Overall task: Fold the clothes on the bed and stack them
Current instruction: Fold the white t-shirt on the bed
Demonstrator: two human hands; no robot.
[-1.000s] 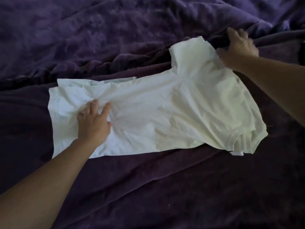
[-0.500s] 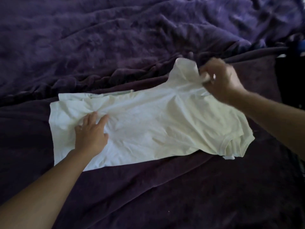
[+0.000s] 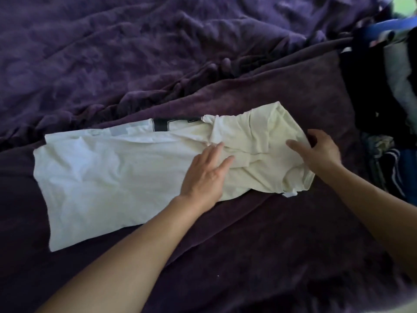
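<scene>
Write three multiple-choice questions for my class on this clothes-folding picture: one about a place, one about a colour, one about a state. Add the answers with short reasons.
1. Where does the left hand rest? A on the white T-shirt; B on a pillow; C on a knee.
2. What colour is the blanket under the shirt? A green; B purple; C red.
3. How is the shirt's far sleeve? A lifted in the air; B spread out sideways; C folded onto the shirt's body.

Answers: 1 A, its palm lies flat on the shirt's middle. 2 B, dark purple cloth surrounds the shirt. 3 C, the sleeve lies over the shirt's upper part.
</scene>
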